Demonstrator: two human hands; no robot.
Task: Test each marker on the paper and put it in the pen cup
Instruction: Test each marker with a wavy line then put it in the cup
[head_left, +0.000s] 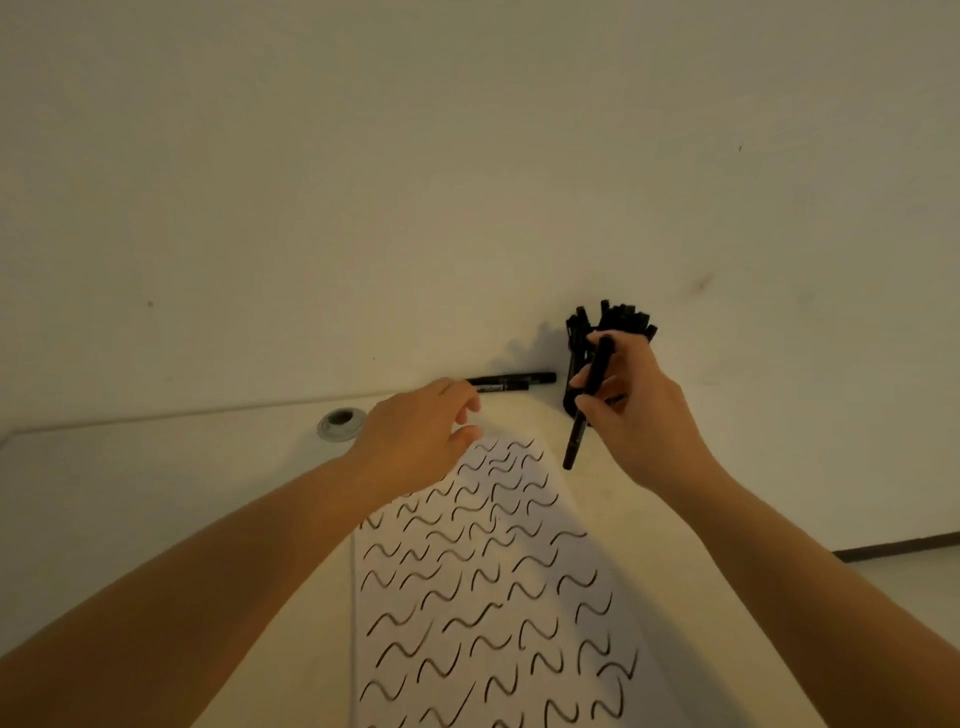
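The right hand (631, 410) pinches a slim black marker (589, 402) between thumb and curled fingers, holding it nearly upright and slightly tilted, its lower end above the far right corner of the white sheet of paper (493, 582). The paper is covered in rows of black wavy test strokes. Just behind the hand stands the black pen cup (574, 371), crammed with black markers. The left hand (421, 431), fingers relaxed and holding nothing, reaches toward two black markers lying on the table (514, 382) against the wall. A round grey cable grommet (340, 422) sits beside that hand's wrist.
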